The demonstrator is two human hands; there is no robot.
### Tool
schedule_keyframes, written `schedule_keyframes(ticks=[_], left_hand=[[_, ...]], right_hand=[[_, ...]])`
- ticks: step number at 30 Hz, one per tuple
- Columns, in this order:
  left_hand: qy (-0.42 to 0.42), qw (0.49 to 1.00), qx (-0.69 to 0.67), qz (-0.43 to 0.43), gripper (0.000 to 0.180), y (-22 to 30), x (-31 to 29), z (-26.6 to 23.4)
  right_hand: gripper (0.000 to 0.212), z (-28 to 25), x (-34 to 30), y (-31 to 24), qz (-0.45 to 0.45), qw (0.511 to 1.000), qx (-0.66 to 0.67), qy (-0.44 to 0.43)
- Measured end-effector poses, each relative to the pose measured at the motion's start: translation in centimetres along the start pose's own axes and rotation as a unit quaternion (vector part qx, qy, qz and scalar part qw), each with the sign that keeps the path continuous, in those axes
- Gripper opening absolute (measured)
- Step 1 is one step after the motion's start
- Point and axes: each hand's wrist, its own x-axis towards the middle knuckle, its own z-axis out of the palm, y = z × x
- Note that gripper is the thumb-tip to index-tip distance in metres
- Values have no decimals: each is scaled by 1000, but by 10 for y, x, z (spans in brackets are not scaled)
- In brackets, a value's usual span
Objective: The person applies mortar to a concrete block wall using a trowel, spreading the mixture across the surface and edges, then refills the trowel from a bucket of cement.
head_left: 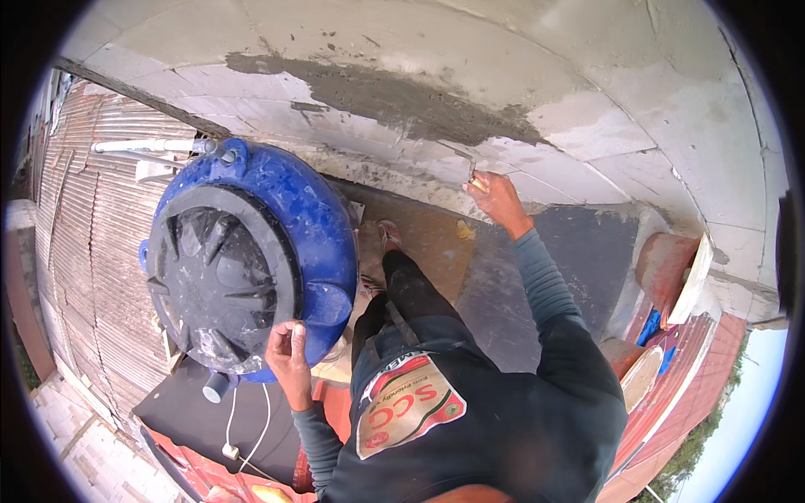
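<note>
My right hand (499, 203) grips the light-coloured handle of a trowel (459, 152), its thin blade held edge-on close to the pale block wall (537, 172). Above the blade, a long streak of dark wet mortar (402, 102) is spread over the wall. My left hand (289, 359) is beside the rim of a large blue tank (314, 214), fingers curled toward the thumb, with nothing visible in them. Whether it touches the tank I cannot tell. A black ribbed lid (222, 277) tops the tank.
A white pipe (155, 146) runs from the tank over a corrugated metal roof (109, 218). Dark sheeting (558, 277) lies below the wall on the right. Reddish containers (665, 264) stand at far right. A white cord (267, 419) hangs below the tank.
</note>
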Motion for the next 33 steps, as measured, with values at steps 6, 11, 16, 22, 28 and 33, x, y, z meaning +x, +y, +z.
schedule_keyframes(ticks=[6,11,16,22,28,33], left_hand=[[-36,999,-8,38,10,17,18,18],[-17,999,-44,5,8,26,21,24],[-23,999,-24,4,12,16,18,25],[-33,998,-54,27,8,13,4,24],[-16,999,-36,16,9,-3,-23,7],[-38,999,-5,20,10,-28,-45,-3]], right_hand=[[37,77,52,-4,10,996,-56,-68],[45,10,53,-19,28,997,71,-27],[53,-64,-1,3,36,997,64,-30],[52,-68,-36,46,33,998,-58,8],[49,-75,-34,43,-57,980,-186,-40],[48,-55,-17,121,-63,940,-323,-96]])
